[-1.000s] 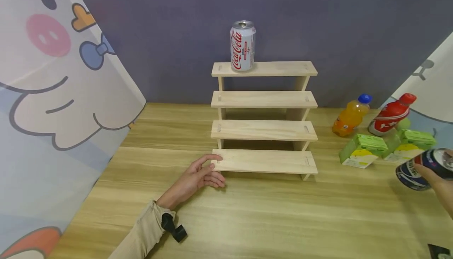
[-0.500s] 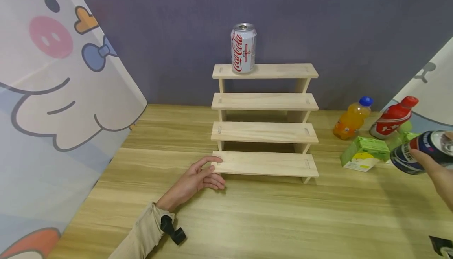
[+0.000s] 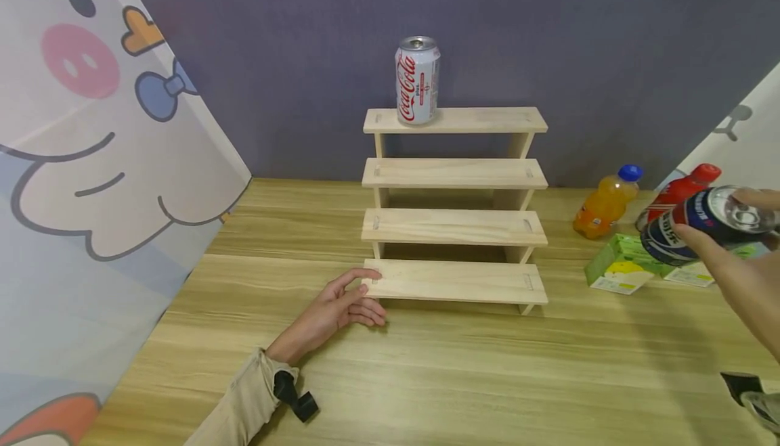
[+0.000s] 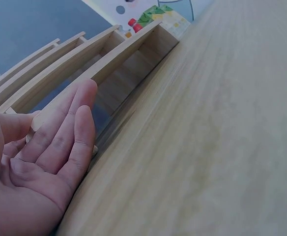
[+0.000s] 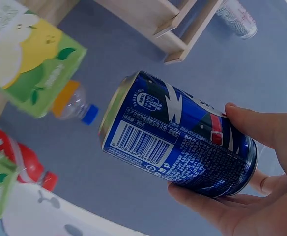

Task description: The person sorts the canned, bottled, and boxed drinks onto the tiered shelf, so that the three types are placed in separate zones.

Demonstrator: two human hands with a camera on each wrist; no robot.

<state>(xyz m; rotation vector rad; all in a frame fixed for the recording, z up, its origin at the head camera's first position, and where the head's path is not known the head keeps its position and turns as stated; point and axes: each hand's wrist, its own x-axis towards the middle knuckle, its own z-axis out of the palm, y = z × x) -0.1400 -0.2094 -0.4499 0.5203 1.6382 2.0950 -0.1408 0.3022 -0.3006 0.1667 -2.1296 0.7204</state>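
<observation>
Right wrist view: the right hand (image 5: 264,209) grips a tilted blue can (image 5: 183,140) bearing a barcode (image 5: 141,144).

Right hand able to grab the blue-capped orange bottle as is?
Probably not: the right hand is full, gripping the dark blue can. The orange bottle otherwise looks approachable: most of it shows uncovered, with a green carton just in front.

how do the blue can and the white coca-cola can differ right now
The blue can is tilted in the right hand, while the white can stands upright on the top shelf. The blue can is mostly dark blue; the white can is white with red lettering. Both have silver tops.
</observation>
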